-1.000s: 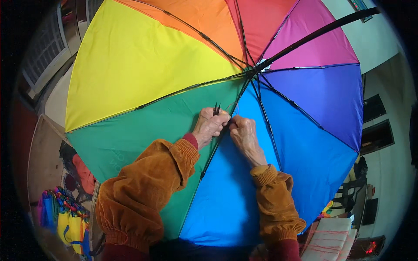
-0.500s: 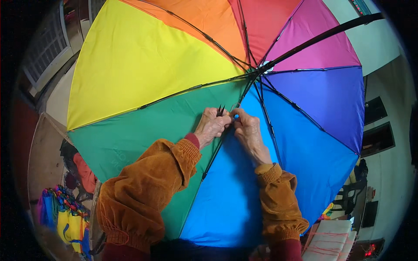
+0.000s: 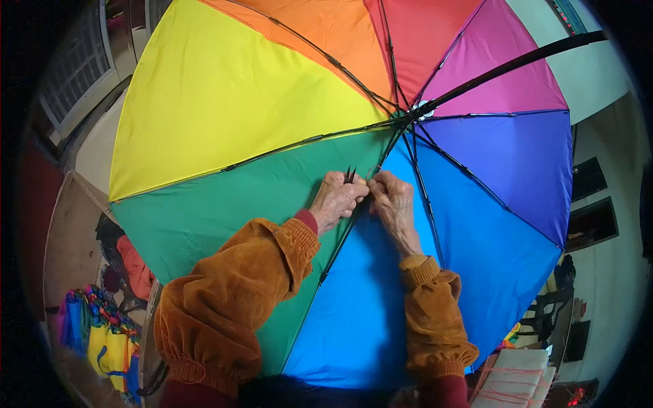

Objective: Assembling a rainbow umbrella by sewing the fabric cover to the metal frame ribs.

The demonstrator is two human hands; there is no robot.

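Observation:
An open umbrella (image 3: 211, 102) with rainbow-coloured panels fills the view, its inner side facing me. Its black shaft (image 3: 510, 66) reaches up to the right from the hub. My left hand (image 3: 337, 201) is closed around small dark thread snips (image 3: 350, 175), whose two points stick up beyond the fingers. Beside it, my right hand (image 3: 396, 205) is closed in a pinch, fingertips meeting the left ones at the black rib (image 3: 335, 257) between the green and blue panels. A thin, pale thread-like loop (image 3: 374, 168) shows just above the fingertips; what the right fingers grip is hidden.
Several folded rainbow-coloured fabric pieces (image 3: 109, 347) lie at the lower left, near a red cloth (image 3: 135, 268). At the lower right, pale stacked blocks (image 3: 513, 377) carry red threads. A barred window or door (image 3: 75, 75) stands at the upper left.
The umbrella and both hands have shifted slightly right and down in view. The right fingers have curled in closer to the left hand, and the loop above them shows less.

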